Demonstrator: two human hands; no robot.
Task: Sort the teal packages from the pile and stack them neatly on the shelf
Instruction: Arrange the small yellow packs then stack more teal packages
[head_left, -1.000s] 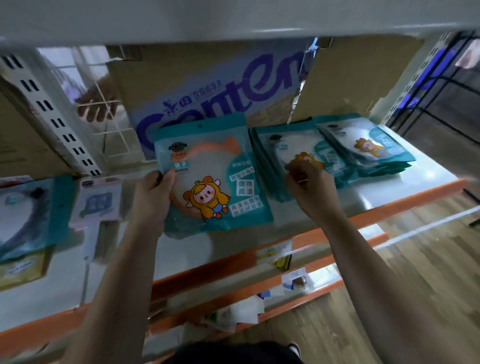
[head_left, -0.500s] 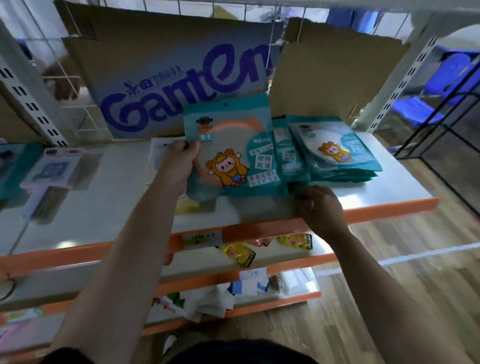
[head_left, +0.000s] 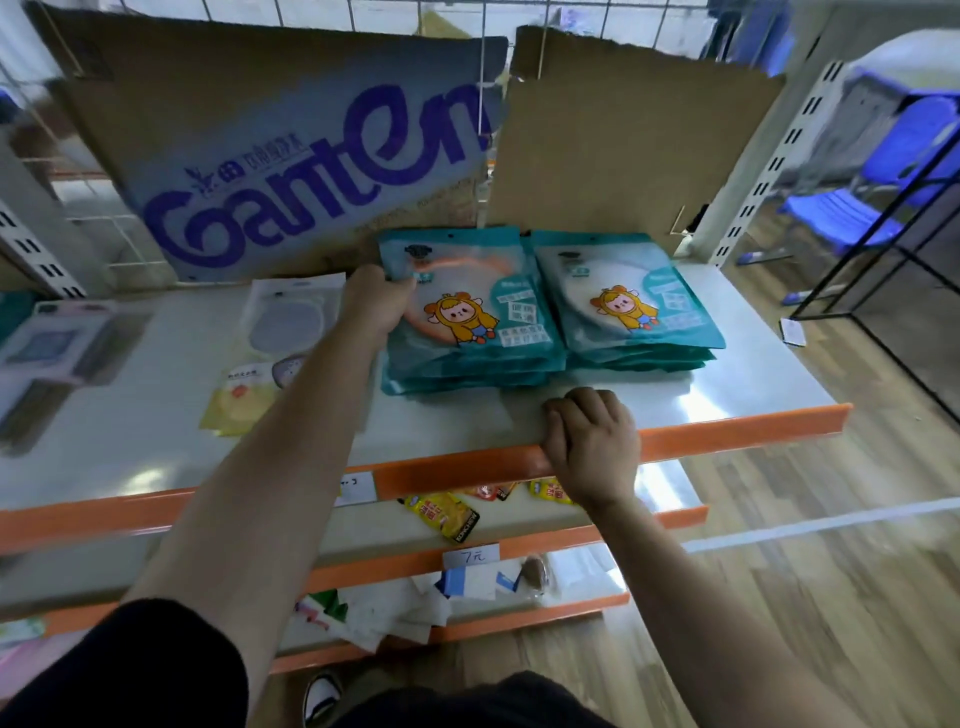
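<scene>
Head view: left hand (head_left: 376, 306) grips a glossy teal plastic package (head_left: 483, 312) atop the left-side stack (head_left: 467, 376), right hand (head_left: 592, 441) clutches the orange shelf edge (head_left: 727, 431), so next it's probably square up and let go.

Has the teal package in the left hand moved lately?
Yes, downward. The teal package, held up against the Ganten cardboard before, now lies on the left stack; the left hand grips it.
</scene>
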